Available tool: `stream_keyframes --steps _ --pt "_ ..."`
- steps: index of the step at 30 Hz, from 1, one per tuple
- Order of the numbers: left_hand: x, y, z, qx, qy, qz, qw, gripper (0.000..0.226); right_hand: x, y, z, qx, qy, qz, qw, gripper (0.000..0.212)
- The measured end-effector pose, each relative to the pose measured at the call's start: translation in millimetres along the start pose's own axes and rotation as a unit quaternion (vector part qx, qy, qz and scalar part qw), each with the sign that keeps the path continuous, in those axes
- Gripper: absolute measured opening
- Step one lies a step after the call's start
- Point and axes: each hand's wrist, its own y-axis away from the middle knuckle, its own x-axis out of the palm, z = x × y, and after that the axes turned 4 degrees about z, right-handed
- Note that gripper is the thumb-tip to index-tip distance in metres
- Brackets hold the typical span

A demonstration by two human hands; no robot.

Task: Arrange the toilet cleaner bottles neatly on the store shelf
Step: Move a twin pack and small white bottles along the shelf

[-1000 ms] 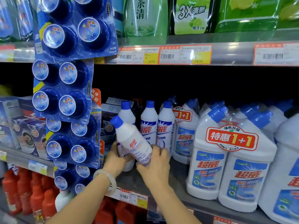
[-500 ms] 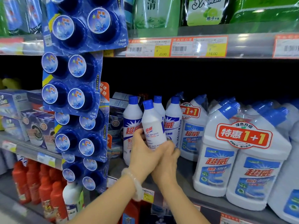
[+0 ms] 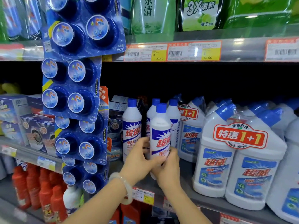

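Grip: left hand [image 3: 139,160], right hand [image 3: 169,169] hide bottle [image 3: 160,126] lower half.

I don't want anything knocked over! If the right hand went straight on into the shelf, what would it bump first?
Probably the slim white bottle standing just behind the held bottle in the right hand, though depth is hard to judge.
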Motion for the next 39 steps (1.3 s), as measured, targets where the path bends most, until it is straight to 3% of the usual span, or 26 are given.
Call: stream_keyframes --steps 3,7,9,12,16,19,21,23,26,28,39 --pt "6.2 4.9 4.5 0.001 -0.036 -0.071 0.997 0.057 14.2 3.4 3.0 -0.009 0.022 -0.041 0.999 0.064" --pt "-2.8 -3.9 9.9 -0.015 -0.045 -0.068 0.997 0.044 5.2 2.1 5.0 -0.012 -0.016 0.121 0.992 0.074" --pt "-9.0 -5.9 13.4 -0.013 -0.042 -0.044 0.998 0.045 -0.9 -0.2 7.1 -0.013 0.001 0.145 0.989 0.067" --pt "-10.1 -3.2 18.0 0.007 -0.096 -0.051 0.994 0.042 4.5 -1.1 8.7 -0.011 0.024 0.097 0.995 0.065" --pt "-0.6 1.6 19.8 0.021 -0.153 -0.151 0.976 0.044 8.9 3.1 10.0 0.004 0.062 0.083 0.995 0.068" --pt "-1.9 4.3 19.5 -0.002 -0.147 -0.261 0.954 0.059 -9.1 2.2 8.8 0.016 0.038 0.097 0.994 0.071" --pt "-5.6 4.4 21.8 -0.019 -0.147 -0.311 0.939 0.081 -21.8 -11.1 6.6 0.044 -0.010 0.028 0.999 0.065" --pt "-4.4 3.9 21.9 -0.046 -0.129 -0.277 0.951 0.107 -24.8 -32.3 0.9 0.076 -0.046 -0.042 0.995 0.067" --pt "-0.2 -1.2 19.3 -0.054 -0.092 -0.203 0.973 0.133 -17.9 -59.7 -1.8 0.123 -0.092 -0.014 0.988 0.075" --pt "-1.8 -5.7 20.5 -0.064 -0.083 -0.188 0.977 0.136 -13.8 -66.8 -5.0 0.137 -0.087 0.013 0.987 0.075" --pt "-0.2 -11.3 34.4 -0.044 -0.092 -0.196 0.975 0.129 -9.5 -57.9 -12.9 0.075 0.007 -0.010 0.997 0.067"
